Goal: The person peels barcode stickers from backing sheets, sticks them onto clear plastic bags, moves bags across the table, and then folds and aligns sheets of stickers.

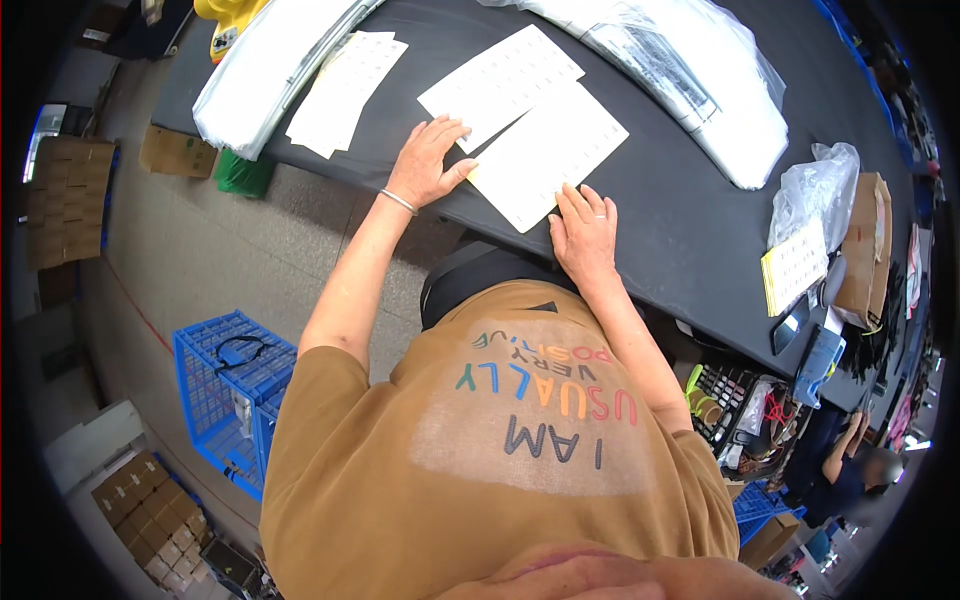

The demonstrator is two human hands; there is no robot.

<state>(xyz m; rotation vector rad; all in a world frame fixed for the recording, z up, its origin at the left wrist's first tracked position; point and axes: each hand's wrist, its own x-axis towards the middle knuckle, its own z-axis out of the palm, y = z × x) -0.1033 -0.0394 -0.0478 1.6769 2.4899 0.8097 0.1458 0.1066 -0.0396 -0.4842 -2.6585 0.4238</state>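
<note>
Two white printed sheets lie side by side on the dark table: an upper sheet [505, 80] and a lower sheet [548, 155]; their rows of small print are too small to read. My left hand [432, 160], with a bracelet at its wrist, rests open at their left edges, fingertips on the upper sheet and thumb by the lower one. Over the near right edge of the lower sheet lies my right hand [585, 232], fingers stretched out, a ring on one. To the left is a small stack of similar sheets [347, 90].
Plastic-wrapped white bundles [270, 70] flank the papers, another wrapped bundle [690, 90] being at right. Farther right are a yellow-edged paper pad [797, 268], a phone [790, 325] and a cardboard box [865, 250]. A blue crate [225, 390] stands left; another person [850, 470] is at lower right.
</note>
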